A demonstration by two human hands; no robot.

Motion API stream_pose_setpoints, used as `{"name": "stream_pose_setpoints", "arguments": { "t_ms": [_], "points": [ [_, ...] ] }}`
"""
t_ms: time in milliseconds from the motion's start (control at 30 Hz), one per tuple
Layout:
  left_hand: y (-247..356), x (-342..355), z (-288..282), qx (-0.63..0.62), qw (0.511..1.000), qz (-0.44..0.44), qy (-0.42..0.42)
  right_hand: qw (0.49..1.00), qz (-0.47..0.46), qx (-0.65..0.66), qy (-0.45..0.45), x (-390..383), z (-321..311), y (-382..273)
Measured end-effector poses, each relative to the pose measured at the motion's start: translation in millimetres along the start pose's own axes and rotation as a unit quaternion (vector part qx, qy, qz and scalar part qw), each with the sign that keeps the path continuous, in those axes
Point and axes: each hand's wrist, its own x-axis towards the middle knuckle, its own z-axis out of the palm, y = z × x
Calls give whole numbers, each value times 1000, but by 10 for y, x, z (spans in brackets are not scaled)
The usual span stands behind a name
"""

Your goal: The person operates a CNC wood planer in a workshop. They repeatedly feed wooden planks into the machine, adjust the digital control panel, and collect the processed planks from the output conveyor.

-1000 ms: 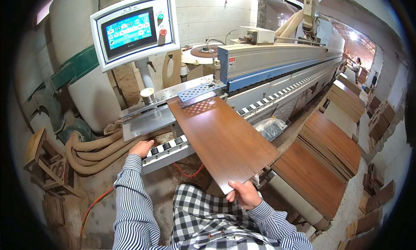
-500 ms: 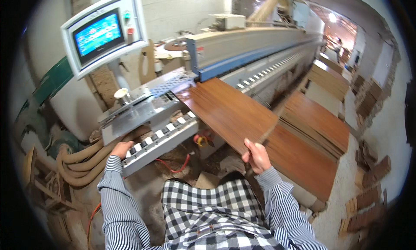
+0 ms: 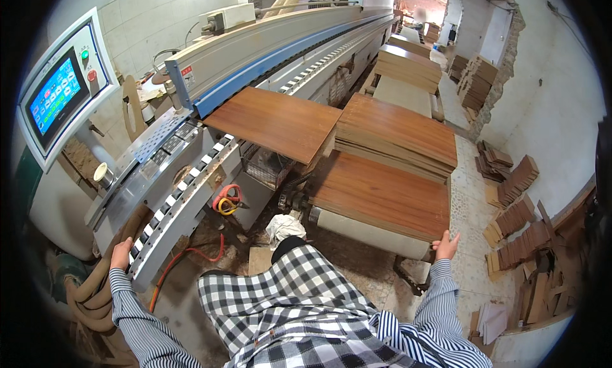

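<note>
My left hand grips the near end of the machine's roller rail, a grey beam topped with white and black rollers. My right hand is at the near right corner of a stack of brown wood-grain boards. Its fingers are apart and hold nothing; whether they touch the top board I cannot tell. One brown board lies across the rail, its far left edge under the blue-edged pressure beam of the long edge-banding machine. Neither hand is on that board.
A control panel with a lit screen stands at the left. Behind the near stack rises another board stack. Scissors hang below the rail, near an orange hose. Board offcuts line the right wall; a white cloth lies by my knee.
My right hand has let go of the board at the machine and moved right to the stack's corner. The view has turned right. My left hand stays on the rail.
</note>
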Motion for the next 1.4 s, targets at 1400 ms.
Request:
{"name": "stream_pose_setpoints", "arguments": {
  "t_ms": [1400],
  "points": [
    [585, -307, -19, 116, 991, -67, 17, 782, 174, 339, -493, -1248, -621, -462]
  ]
}}
